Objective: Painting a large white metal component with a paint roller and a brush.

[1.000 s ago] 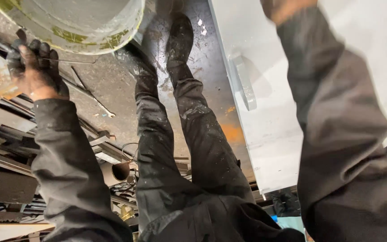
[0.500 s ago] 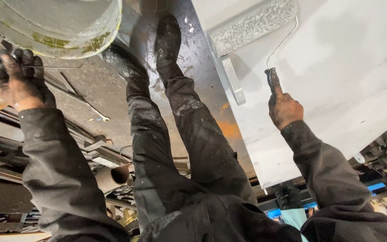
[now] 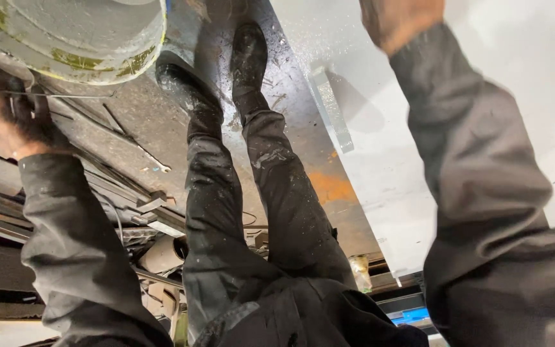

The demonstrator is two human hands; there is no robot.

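Left hand: the left hand sits at the left edge of the view, fingers curled round the thin wire bail that runs under the bucket; the grip looks closed on it, though the palm is in shadow.

Right hand: the right hand is blurred and cut off by the top edge; whether it is spread or closed round something cannot be told.

Bucket: a large pale pail streaked with yellow-green, at the upper left, just beside and partly over the left hand, well apart from the right.

How it will handle: probably heavy if filled, with stiff walls; the paint-smeared sides look slippery, so the bail is the sound place to take it (a thin wire, likely to bite into the fingers under load).

White panel: a broad flat white panel fills the right side, with a pale bar-shaped fitting near its left edge; the right sleeve crosses in front of it.

Underfoot: dark trousers and spattered boots stand on a grimy, paint-flecked floor with an orange patch.

Nearby: a small spanner lies on the floor between the left arm and the legs; stacked metal bars lie lower left.
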